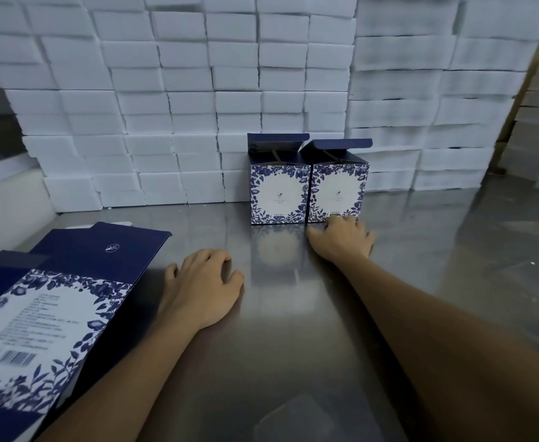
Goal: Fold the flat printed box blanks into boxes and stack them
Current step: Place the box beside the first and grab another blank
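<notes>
Foam blocks (198, 106) in white stacks wall off the whole back and right, and their outer columns blur toward the frame edges. Below them we see the steel surface (293, 346), with open room through its middle and right. At lower left lies the pile of flat blanks (48, 320), cut off by the left and bottom borders; its small print is too blurred for us to read. Two folded boxes stand touching side by side against the foam, the left box (279, 193) and the right box (338, 189), both with top flaps up. Our right hand (344, 239) lies on the surface with fingers spread, fingertips touching the right box's lower edge. Our left hand (206, 287) rests near the blanks, fingers loosely curled, holding nothing.
</notes>
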The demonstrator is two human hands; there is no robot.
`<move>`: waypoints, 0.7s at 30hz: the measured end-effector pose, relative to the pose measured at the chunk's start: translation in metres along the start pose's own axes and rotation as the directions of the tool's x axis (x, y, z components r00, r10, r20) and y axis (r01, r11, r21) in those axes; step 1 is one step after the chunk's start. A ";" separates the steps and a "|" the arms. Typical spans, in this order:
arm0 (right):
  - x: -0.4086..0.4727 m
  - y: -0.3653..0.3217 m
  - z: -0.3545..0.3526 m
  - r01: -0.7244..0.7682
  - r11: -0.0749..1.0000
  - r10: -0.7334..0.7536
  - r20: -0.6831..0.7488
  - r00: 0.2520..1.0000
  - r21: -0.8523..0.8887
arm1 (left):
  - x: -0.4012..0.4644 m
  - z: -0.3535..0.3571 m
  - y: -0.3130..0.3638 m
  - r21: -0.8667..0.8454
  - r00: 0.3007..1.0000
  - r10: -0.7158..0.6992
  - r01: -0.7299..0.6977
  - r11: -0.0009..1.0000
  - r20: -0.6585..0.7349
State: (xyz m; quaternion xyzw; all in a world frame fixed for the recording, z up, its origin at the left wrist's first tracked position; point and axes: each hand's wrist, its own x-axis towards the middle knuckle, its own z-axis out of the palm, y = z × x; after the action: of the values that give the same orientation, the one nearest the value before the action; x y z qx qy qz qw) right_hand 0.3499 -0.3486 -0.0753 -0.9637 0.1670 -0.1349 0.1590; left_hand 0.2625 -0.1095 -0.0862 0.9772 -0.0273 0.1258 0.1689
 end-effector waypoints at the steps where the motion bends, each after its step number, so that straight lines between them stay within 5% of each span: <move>1: -0.004 0.000 0.000 0.038 0.999 -0.037 0.026 0.999 -0.020 | 0.000 0.000 0.000 -0.001 1.000 0.000 0.000 1.000 0.000; 9: -0.060 0.001 -0.007 0.240 0.970 -0.238 0.057 0.970 -0.030 | -0.010 -0.008 0.008 0.005 0.999 0.004 -0.003 1.000 -0.049; 21: -0.135 0.009 -0.026 0.320 0.939 -0.331 0.073 0.941 0.128 | -0.067 -0.026 0.022 0.033 0.984 0.111 -0.108 0.994 -0.140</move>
State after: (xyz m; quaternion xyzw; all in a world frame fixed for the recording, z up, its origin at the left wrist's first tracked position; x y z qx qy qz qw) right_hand 0.2170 -0.3141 -0.0824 -0.9725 -0.0103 -0.1235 0.1971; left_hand 0.1893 -0.1209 -0.0720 0.9649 -0.0673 0.2040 0.1509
